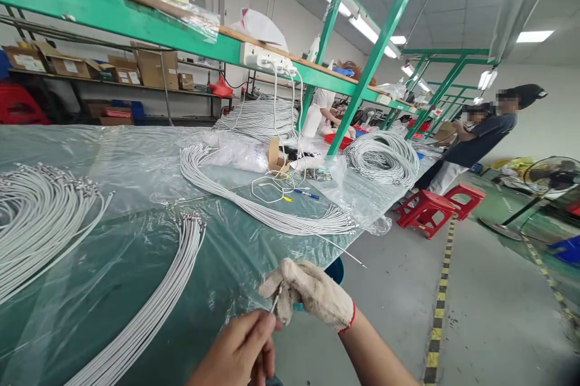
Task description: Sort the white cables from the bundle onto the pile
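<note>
My left hand [247,344], bare, pinches a thin white cable [275,300] close to its end. Around the tip of that cable close the fingers of my right hand [312,292], which wears an off-white knit glove with a red cuff. The glove hides the very end of the cable. Both hands are at the front edge of the table. Left of them, a bundle of white cables [174,277] with metal ends curves across the plastic sheet. A second bundle [254,208] lies beyond my hands, one loose cable poking out over the edge.
A plastic-covered table [136,247] carries coiled cables [31,223] at left and more coils [383,156] farther back. A green frame [172,35] with a power strip [267,58] crosses above. Red stools [426,211], a fan [550,174] and people [484,138] are at right.
</note>
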`<action>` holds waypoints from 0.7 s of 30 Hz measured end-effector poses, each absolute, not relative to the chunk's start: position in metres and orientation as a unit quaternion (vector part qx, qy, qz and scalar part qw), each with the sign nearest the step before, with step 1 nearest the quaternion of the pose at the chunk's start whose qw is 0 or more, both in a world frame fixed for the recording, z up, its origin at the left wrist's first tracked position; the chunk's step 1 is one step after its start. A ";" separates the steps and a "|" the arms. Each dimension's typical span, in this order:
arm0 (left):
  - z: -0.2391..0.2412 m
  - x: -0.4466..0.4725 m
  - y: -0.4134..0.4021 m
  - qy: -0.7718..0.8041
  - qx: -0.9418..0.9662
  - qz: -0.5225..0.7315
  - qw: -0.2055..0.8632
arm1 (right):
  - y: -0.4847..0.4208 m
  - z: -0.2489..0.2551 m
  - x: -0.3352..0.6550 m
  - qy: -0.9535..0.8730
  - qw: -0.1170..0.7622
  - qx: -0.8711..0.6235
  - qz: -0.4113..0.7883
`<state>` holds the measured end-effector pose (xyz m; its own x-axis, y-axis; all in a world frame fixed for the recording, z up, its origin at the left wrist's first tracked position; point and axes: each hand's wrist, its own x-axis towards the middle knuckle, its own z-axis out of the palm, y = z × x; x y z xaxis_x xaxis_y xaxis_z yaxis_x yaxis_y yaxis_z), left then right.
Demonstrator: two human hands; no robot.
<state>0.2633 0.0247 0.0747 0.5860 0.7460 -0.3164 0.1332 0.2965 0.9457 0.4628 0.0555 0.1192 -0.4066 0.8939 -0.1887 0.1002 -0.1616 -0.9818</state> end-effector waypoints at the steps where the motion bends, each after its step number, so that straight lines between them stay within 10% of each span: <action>1: 0.079 0.272 0.031 0.390 0.535 0.220 0.716 | 0.052 0.120 0.464 -0.570 0.328 -0.448 0.606; 10: 0.078 0.287 0.033 0.471 0.640 0.253 0.552 | 0.036 0.093 0.473 -0.546 0.397 -0.590 0.443; 21: 0.071 0.308 0.044 0.377 0.543 0.310 0.683 | 0.028 0.071 0.468 -0.502 0.409 -0.570 0.506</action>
